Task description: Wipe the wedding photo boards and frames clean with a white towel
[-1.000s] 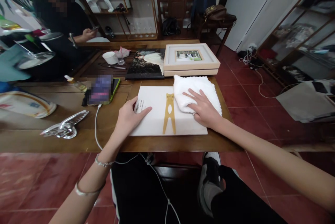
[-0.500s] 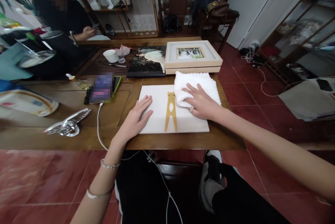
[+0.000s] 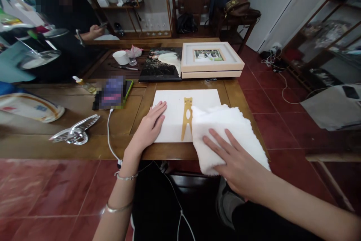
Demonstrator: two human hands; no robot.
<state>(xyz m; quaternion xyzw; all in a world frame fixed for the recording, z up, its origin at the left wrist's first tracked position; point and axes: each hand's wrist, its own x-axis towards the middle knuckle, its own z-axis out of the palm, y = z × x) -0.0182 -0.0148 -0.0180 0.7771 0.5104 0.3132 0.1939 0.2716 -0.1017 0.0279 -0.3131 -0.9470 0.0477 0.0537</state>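
In the head view, your left hand (image 3: pixel 149 126) lies flat on the left part of the white board (image 3: pixel 204 99), fingers extended and gripping nothing. Your right hand (image 3: pixel 237 165) spreads its fingers over the white cloth (image 3: pixel 225 120); whether the hidden thumb pinches it from beneath, you cannot tell. The yellow piece (image 3: pixel 185 122) lies on the board between your hands, right of the left one, with the cloth covering part of its right leg. If the cloth sweeps sideways, its fluffy edge could drag that piece askew. The cloth also overhangs the near edge of the table (image 3: pixel 169 152), so a loose hold could let it slip. The white cable (image 3: pixel 108 128) left of your left hand could snag that forearm.
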